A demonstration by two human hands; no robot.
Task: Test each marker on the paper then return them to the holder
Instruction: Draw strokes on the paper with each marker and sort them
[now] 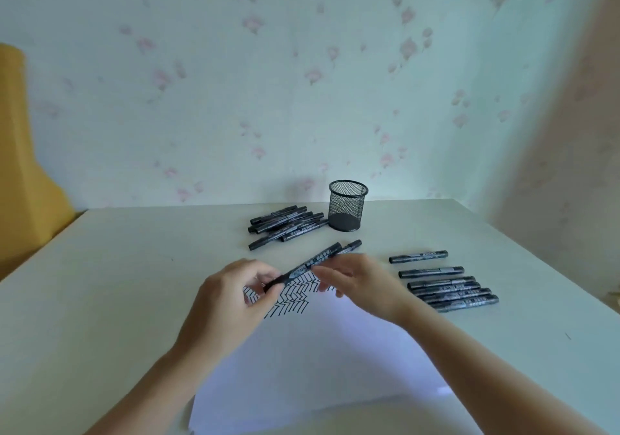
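Note:
Over the white paper (322, 350), my left hand (235, 300) pinches the near end of a black marker (308, 263) that slants up to the right. My right hand (355, 280) closes its fingertips on the same marker near its middle. Rows of black test strokes (292, 293) cover the paper's far part, partly hidden by both hands. A second marker (350, 246) lies just behind the held one. The black mesh holder (347, 204) stands upright at the back with nothing visible inside it.
A heap of several black markers (288, 225) lies left of the holder. Several more markers (443, 283) lie in a row on the table (117, 283) to the right of the paper. A yellow chair back (23, 152) stands at far left. Floral wallpaper rises behind.

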